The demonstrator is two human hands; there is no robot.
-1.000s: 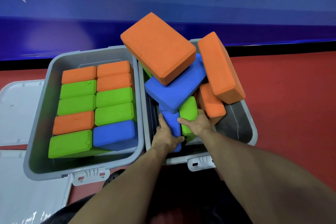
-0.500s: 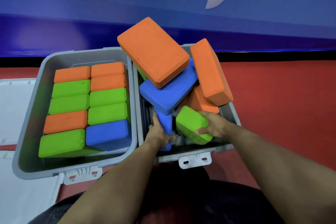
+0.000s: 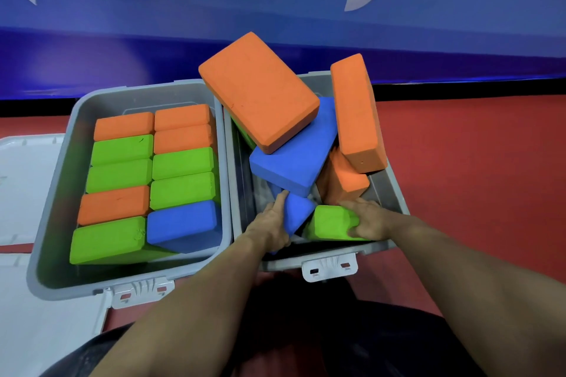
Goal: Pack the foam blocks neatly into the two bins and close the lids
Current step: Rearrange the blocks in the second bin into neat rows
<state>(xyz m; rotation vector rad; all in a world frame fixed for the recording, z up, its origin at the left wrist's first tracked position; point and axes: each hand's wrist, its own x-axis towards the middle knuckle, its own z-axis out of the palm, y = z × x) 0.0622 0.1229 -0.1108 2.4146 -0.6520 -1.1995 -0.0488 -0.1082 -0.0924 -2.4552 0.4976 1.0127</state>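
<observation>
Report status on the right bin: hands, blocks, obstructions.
Left hand gripping small blue block; right hand gripping green block. Right bin unpacked, lid off. Loose orange block and others piled above rim.

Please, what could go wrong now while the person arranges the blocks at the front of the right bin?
1. The big orange block lies tilted on the big blue block, above the right bin; shifting the lower blocks may let it slide out.
2. The left hand and right hand work under that pile, which might fall on them.
</observation>
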